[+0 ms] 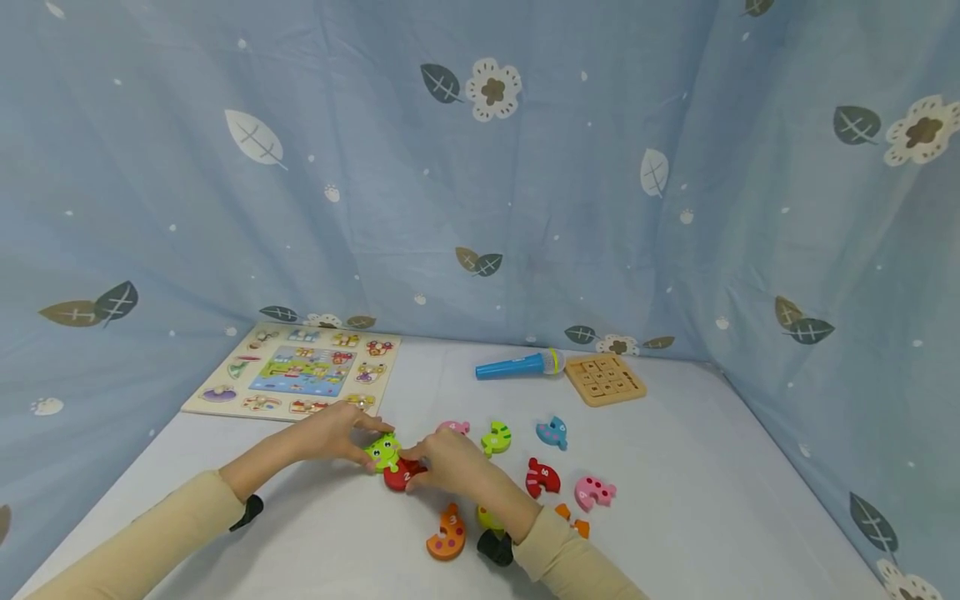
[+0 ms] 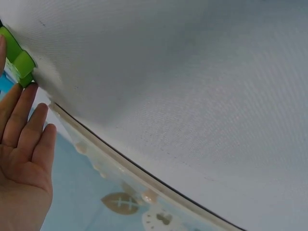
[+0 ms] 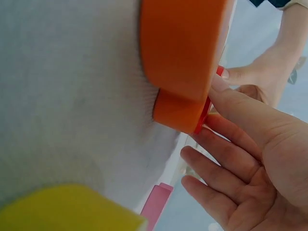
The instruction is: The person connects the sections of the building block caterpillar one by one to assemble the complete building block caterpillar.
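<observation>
A bright green animal-shaped puzzle piece (image 1: 384, 452) lies on the white table (image 1: 712, 500), touching a red piece marked 2 (image 1: 400, 477). My left hand (image 1: 351, 437) pinches the green piece (image 2: 17, 62) with thumb and fingertip; the left wrist view shows that hand (image 2: 24, 159) with its other fingers straight. My right hand (image 1: 435, 462) pinches the red piece (image 3: 204, 113) between thumb and forefinger. In the right wrist view my right hand (image 3: 250, 159) fills the lower right, just behind an orange piece (image 3: 183, 53).
Several loose pieces lie around: orange (image 1: 447, 533), red (image 1: 542, 477), pink (image 1: 595, 492), blue (image 1: 552, 432), green (image 1: 496, 437). A picture puzzle board (image 1: 300, 371) sits back left. A blue toy microphone (image 1: 517, 365) and a wooden keypad (image 1: 603, 379) sit by the blue curtain (image 1: 525, 167).
</observation>
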Motion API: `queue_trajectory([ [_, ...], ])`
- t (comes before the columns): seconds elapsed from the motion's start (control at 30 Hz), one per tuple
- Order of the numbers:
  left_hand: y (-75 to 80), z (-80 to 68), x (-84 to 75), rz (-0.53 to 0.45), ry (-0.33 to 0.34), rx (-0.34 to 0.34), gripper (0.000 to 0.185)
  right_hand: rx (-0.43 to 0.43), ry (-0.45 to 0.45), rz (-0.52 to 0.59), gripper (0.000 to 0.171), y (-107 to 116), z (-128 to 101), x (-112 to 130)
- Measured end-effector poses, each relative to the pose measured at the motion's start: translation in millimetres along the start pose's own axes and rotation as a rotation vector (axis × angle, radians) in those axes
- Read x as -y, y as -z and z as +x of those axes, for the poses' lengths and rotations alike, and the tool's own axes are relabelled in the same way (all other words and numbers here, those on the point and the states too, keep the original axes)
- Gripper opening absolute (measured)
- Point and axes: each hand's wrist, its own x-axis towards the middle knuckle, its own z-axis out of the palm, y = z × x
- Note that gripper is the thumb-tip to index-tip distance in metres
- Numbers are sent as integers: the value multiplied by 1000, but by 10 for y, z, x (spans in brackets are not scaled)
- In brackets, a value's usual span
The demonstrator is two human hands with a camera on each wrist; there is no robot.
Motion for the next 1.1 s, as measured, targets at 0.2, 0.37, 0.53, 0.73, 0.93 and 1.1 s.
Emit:
queue_trajectory([
  [0.2,18,-7,-42,0,-4,2,60,12,-28,-16,48,-35,14,27],
  [0.37,23,3,-61,-9,-13,16,58,8,-37,-34,47,-43,22,41],
  [0.53,10,15,-49,-1,-12,26,58,9,-44,-11,47,-40,23,18],
  [0.73,10,13,-20,-2,-8,28,59,38,-28,21,51,-17,33,-33],
  [0.93,17,-3,-17,-23,-22,34,60,77,-35,109,52,58,-10,-73],
  [1.1,10,1,-21,-26,-24,44,60,59,-29,117,49,105,-103,-127],
])
